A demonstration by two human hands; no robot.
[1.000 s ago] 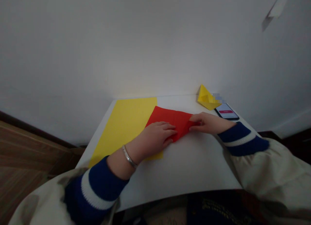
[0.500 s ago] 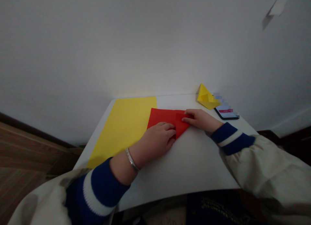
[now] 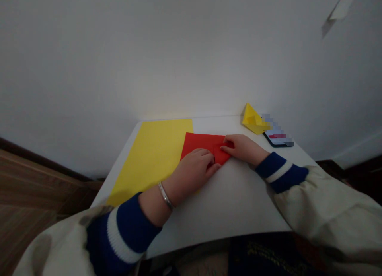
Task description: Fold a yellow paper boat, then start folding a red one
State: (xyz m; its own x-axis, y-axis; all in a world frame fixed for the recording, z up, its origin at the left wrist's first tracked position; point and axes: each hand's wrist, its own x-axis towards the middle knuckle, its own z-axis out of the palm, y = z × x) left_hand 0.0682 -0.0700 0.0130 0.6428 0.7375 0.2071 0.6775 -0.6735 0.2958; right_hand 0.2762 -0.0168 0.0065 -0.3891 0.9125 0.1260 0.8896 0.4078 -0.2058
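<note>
Paper (image 3: 199,140), red, lies on the tabletop (image 3: 235,208) with its right end folded over and its visible left part flat, your left hand (image 3: 195,166) loosely spread on it, your right hand (image 3: 243,146) pinching the flap (image 3: 219,150).

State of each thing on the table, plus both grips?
Red paper: partly folded, flap at right end
Yellow sheet: flat, partly covered
Yellow paper boat: folded into shape
Smartphone: screen lit
Left grip: resting on red paper
Right grip: touching the flap
</note>
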